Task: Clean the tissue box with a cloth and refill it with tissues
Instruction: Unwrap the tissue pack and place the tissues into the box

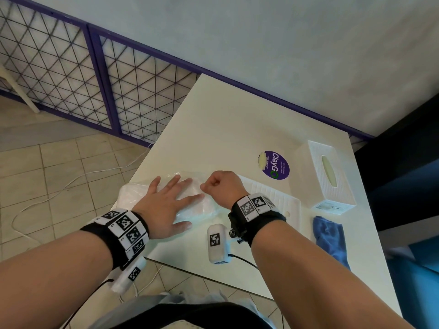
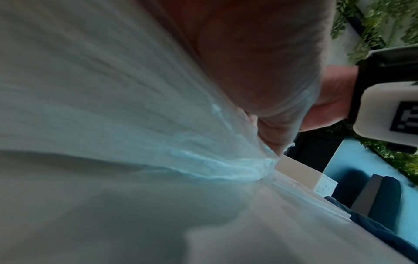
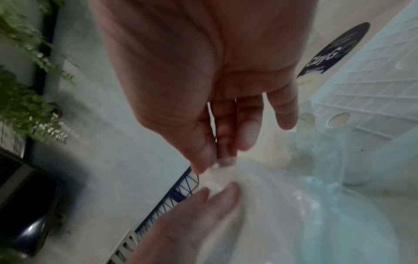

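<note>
A tissue pack point(image 1: 133, 193) in clear plastic wrap lies near the table's left front corner. My left hand point(image 1: 180, 198) presses flat on top of it, fingers spread. My right hand point(image 1: 209, 186) is curled just beyond, and in the right wrist view its thumb and fingertips point(image 3: 203, 160) pinch a bit of the wrap point(image 3: 214, 171) and pull it up. The white tissue box point(image 1: 330, 176) stands at the right with its slot facing up. Its ribbed white bottom panel point(image 1: 278, 198) lies flat beside my right wrist. The blue cloth point(image 1: 330, 236) lies crumpled near the right edge.
The white table point(image 1: 225, 129) carries a purple round sticker point(image 1: 276, 165) behind my right hand. A white tagged sensor block point(image 1: 217, 243) with a cable lies near the front edge. Tiled floor and a mesh fence are to the left.
</note>
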{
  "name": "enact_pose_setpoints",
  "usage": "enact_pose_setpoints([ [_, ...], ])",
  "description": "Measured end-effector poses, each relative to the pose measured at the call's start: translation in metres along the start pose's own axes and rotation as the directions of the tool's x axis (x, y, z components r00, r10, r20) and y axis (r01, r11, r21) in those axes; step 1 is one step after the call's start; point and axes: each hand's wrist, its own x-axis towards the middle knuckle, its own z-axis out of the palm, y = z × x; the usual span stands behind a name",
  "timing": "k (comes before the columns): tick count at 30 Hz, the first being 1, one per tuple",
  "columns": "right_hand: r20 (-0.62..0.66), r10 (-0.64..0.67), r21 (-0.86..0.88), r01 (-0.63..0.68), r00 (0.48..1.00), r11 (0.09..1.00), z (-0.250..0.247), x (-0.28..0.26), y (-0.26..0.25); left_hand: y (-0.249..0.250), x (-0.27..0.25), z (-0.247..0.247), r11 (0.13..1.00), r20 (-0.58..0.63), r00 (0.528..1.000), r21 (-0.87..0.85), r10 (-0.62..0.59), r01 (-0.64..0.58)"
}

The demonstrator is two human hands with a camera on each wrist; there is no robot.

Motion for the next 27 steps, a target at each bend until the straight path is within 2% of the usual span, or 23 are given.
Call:
enact_pose_setpoints([
  [6,0.195,0.012,0.037,-0.020,0.981,0.999,0.003,-0.004,0.005,0.001,-0.005,0.006,0.997,-0.061,0.997,-0.060,-0.049,0.046],
  [8,0.187,0.025,0.018,-0.029,0.982,0.999,0.003,-0.004,0.009,0.000,-0.005,0.008,0.997,-0.075,0.996,-0.064,-0.046,0.042],
  [14,0.130,0.063,0.124,-0.079,0.989,0.989,0.004,-0.004,0.013,-0.001,-0.006,0.010,0.996,-0.113,0.993,-0.082,-0.031,0.022],
  [20,0.026,0.193,-0.040,-0.191,0.981,0.981,0.015,0.004,0.013,-0.002,-0.007,0.013,0.997,-0.118,0.993,-0.081,-0.007,-0.002],
  [22,0.028,0.235,-0.045,-0.233,0.972,0.971,0.016,0.006,0.013,-0.002,-0.008,0.012,0.996,-0.113,0.994,-0.087,-0.005,-0.004],
  [27,0.041,0.239,-0.011,-0.239,0.970,0.971,0.019,0.008,0.008,-0.002,-0.009,0.010,0.997,-0.091,0.996,-0.075,-0.006,-0.001],
])
